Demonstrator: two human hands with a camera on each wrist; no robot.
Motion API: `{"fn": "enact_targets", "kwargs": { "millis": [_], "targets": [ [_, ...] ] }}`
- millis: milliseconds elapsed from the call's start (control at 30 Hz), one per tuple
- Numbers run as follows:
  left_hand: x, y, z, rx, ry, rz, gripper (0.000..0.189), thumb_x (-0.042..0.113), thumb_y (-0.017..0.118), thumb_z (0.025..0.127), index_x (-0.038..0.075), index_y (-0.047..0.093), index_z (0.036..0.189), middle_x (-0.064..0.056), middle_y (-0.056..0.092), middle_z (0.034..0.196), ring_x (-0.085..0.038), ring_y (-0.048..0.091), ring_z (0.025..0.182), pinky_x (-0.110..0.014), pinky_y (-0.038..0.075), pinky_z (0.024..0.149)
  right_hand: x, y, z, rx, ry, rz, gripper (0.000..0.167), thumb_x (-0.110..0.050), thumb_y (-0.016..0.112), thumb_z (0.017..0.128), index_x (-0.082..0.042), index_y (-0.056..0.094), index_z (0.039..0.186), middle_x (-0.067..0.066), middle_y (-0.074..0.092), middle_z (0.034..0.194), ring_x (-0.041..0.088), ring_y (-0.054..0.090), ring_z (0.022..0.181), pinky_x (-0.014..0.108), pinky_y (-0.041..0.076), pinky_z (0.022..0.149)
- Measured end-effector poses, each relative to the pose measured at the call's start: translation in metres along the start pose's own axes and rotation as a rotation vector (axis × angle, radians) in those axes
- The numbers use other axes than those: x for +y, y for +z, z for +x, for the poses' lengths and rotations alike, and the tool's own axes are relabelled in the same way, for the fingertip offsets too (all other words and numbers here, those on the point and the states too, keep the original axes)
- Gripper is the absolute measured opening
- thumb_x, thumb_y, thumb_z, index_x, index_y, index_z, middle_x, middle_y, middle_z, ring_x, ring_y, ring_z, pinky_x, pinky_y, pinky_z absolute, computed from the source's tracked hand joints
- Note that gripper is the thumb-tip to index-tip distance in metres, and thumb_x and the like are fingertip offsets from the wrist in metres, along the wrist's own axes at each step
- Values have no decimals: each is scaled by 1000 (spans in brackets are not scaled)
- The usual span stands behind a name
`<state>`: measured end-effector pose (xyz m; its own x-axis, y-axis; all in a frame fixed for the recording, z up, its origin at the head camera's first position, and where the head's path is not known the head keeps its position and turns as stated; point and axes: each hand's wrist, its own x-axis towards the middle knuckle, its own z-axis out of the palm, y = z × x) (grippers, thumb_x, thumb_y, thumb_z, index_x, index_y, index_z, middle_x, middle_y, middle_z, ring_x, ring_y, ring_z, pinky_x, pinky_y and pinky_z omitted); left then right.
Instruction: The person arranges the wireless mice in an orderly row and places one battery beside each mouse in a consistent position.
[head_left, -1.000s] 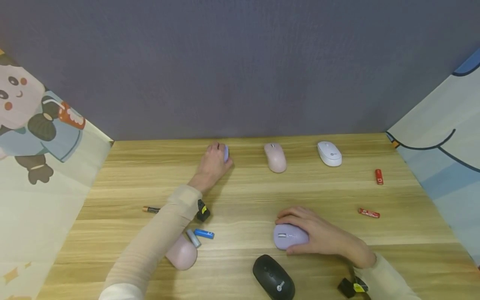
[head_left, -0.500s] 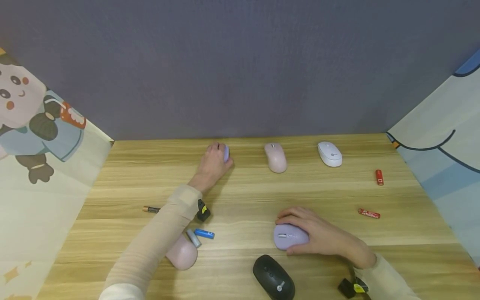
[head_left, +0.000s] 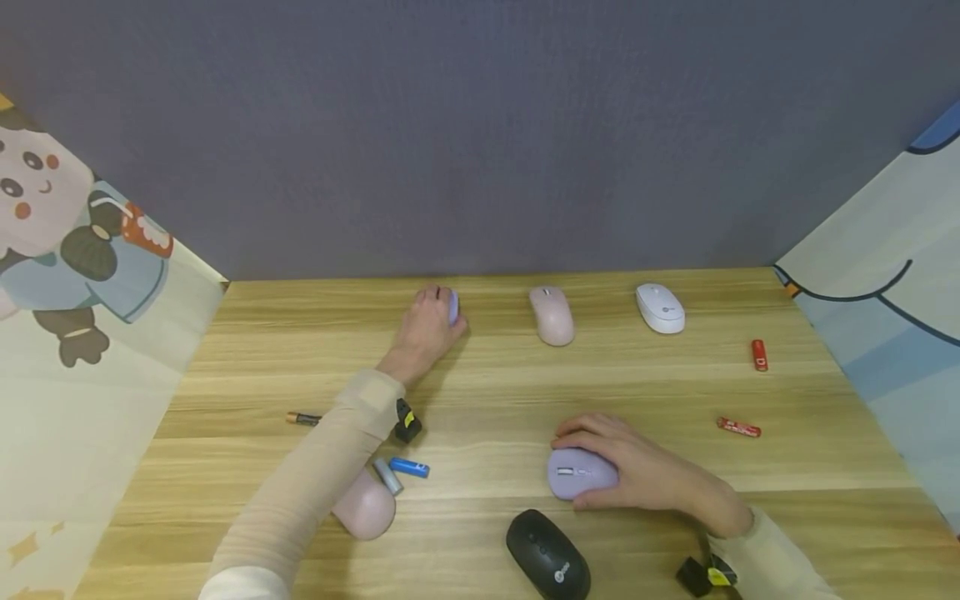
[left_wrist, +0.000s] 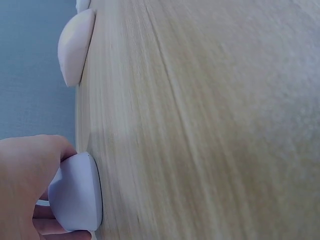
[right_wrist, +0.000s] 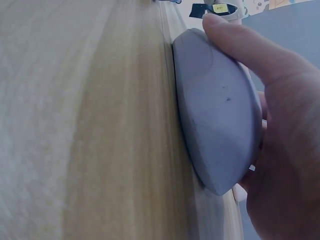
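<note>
At the back of the table my left hand (head_left: 429,323) grips a light purple computer mouse (head_left: 453,307), mostly covered by the hand in the head view. The left wrist view shows that purple mouse (left_wrist: 77,194) on the wood, fingers and thumb around its sides. Nearer the front, my right hand (head_left: 626,467) holds a second purple mouse (head_left: 577,473) by its sides, its scroll wheel pointing left. Seen from the right wrist, this mouse (right_wrist: 217,110) sits on the tabletop with the thumb along one side.
Along the back stand a pink mouse (head_left: 552,317) and a white mouse (head_left: 660,308). A black mouse (head_left: 547,554) lies in front. Near the left forearm are another pink mouse (head_left: 365,505), a blue battery (head_left: 409,467), a grey battery (head_left: 387,476) and a black battery (head_left: 303,418). Red batteries (head_left: 738,427) lie right.
</note>
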<state>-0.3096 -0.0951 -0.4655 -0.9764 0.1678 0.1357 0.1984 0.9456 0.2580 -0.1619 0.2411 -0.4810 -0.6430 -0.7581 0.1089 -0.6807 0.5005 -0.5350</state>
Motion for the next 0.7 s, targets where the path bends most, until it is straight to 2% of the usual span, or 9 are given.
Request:
{"fn": "enact_targets", "kwargs": {
  "millis": [167,500,700],
  "targets": [
    [0,-1,0,-9,-5,16,50,29,67,96,-7,58,130,-22,63,119,-34,62,110,-44,62,90,1,0,0,2,-2,-5,67,-57,84,80,-27,64,136,-9,57,141,17,52,131,50,48,105],
    [2,-1,-1,-12,-2,90,54,35,65,98,-5,56,132,-22,64,122,-35,63,110,-46,64,84,0,1,-1,4,-8,-10,66,-57,84,80,-27,64,135,-9,57,140,17,52,130,49,49,104],
    [1,-2,-5,-2,13,114,59,39,64,98,-6,54,135,-24,63,126,-37,62,115,-46,62,87,-1,1,0,7,-6,-1,66,-55,85,79,-27,64,135,-8,57,140,17,52,130,49,49,103]
  ]
}}
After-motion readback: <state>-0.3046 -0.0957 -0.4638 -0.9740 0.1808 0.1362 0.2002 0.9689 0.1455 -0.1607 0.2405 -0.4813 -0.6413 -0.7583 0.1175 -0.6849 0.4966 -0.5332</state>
